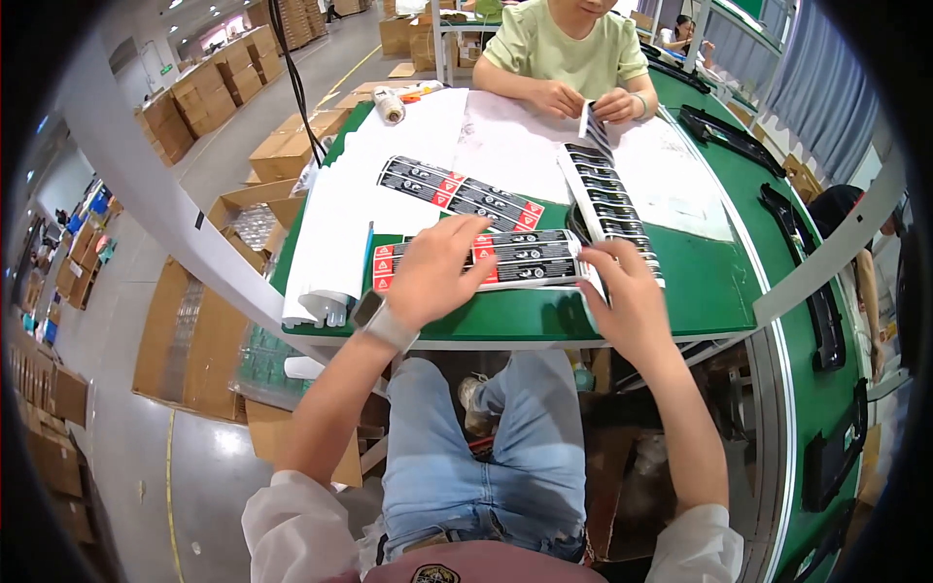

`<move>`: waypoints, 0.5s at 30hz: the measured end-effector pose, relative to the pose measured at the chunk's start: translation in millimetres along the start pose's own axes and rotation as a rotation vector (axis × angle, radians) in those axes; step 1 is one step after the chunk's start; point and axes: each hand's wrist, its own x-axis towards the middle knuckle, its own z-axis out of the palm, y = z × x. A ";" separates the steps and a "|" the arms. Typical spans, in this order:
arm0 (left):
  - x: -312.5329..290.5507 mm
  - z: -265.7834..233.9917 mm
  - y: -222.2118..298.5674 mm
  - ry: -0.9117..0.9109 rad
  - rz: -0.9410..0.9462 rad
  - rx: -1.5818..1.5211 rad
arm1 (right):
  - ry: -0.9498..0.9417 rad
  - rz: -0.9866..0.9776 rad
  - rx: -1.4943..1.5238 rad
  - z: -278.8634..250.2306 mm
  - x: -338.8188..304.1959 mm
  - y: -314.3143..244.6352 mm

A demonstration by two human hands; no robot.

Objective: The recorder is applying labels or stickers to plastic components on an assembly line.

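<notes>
Green table (695, 316) spans the center of the frame, a co-worker (569, 49) at its far side, head cut off by the upper edge. At center, a black-and-red label sheet (530, 255) lies partly hidden beneath the left hand (437, 270), fingers loosely spread. The right hand's (630, 303) parted thumb and fingertips are at the sheet's right end; any grip is unclear.

The scene is lit brightly and evenly, with ceiling lamps (176, 4) seen at upper left. Glare is thrown back by the grey floor (225, 442). Soft shadows are cast on the green tabletop (680, 313) beside the right hand (630, 296). The side bench (806, 418) is bowed by fisheye distortion; the corners are blacked out.
</notes>
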 end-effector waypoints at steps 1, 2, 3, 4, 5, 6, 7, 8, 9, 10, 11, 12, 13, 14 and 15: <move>13.6 3.7 -6.2 -0.009 -0.006 0.001 | -0.032 -0.020 -0.019 17.7 11.0 0.1; 27.0 8.5 -13.1 -0.088 0.074 -0.080 | -0.033 -0.008 -0.076 29.3 20.4 0.6; 34.8 13.5 -17.5 -0.163 0.149 -0.167 | -0.042 0.001 -0.135 38.3 28.7 0.8; 43.0 22.4 -15.3 -0.165 0.139 -0.183 | -0.030 0.020 -0.200 42.4 33.9 8.5; 49.9 31.4 -12.6 -0.202 0.153 -0.218 | -0.032 0.045 -0.202 46.0 33.5 22.3; 55.0 37.3 -14.1 -0.233 0.161 -0.241 | -0.070 0.103 -0.121 46.8 33.5 28.6; 51.3 43.0 -14.4 -0.267 0.199 -0.141 | -0.109 0.162 -0.042 45.8 33.4 32.5; 45.5 48.1 -12.7 -0.231 0.208 -0.045 | -0.138 0.176 0.027 43.2 36.5 36.3; 43.2 51.6 -9.3 -0.206 0.232 0.034 | -0.152 0.193 0.017 39.9 35.4 37.1; 45.0 51.0 -9.7 -0.286 0.192 -0.024 | -0.160 0.191 0.040 36.5 34.7 37.4; 46.1 51.0 -10.9 -0.295 0.192 -0.044 | -0.165 0.188 0.064 34.3 34.9 37.5; 45.1 50.2 -12.5 -0.270 0.199 -0.060 | -0.178 0.238 0.091 34.4 36.1 35.4; 43.9 50.2 -13.7 -0.244 0.205 -0.074 | -0.187 0.253 0.086 34.3 36.1 32.2; 41.8 51.3 -13.5 -0.243 0.199 -0.058 | -0.199 0.260 0.076 34.1 35.4 28.4; 42.1 51.4 -12.4 -0.242 0.197 -0.067 | -0.209 0.257 0.063 32.6 36.3 27.8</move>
